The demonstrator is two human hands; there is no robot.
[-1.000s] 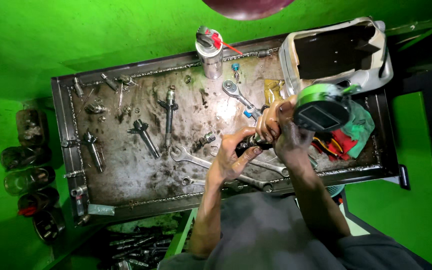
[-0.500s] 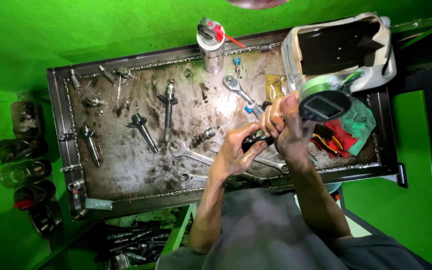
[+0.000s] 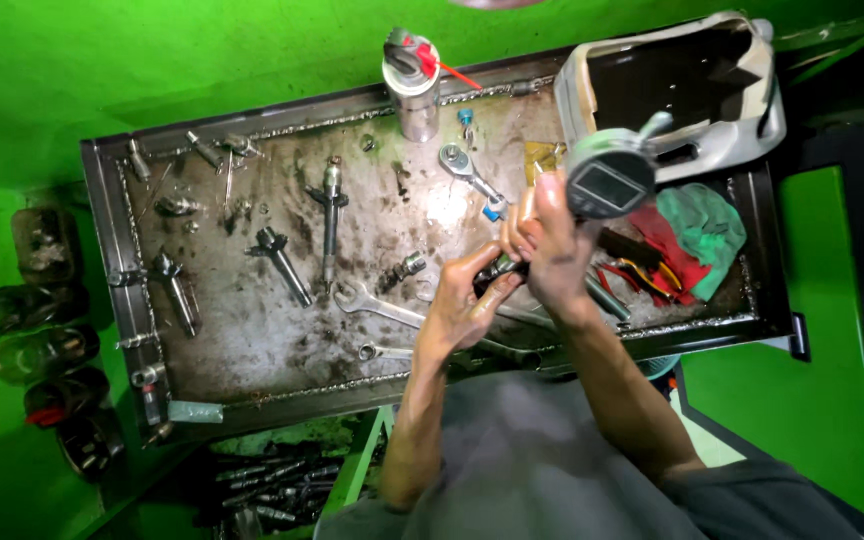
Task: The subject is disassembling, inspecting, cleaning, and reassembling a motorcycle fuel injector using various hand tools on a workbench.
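Right hand [image 3: 552,255] grips dial gauge [image 3: 607,183]; left hand [image 3: 464,305] beneath.

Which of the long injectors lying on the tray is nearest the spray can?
The injector lying straight up the tray's middle; its top end points toward the spray can. The others lie farther left, the slanted one included.

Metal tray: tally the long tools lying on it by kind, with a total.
On the metal tray:
Injectors: 3
Open-ended spanners: 2
Ratchet handle: 1
Total: 6
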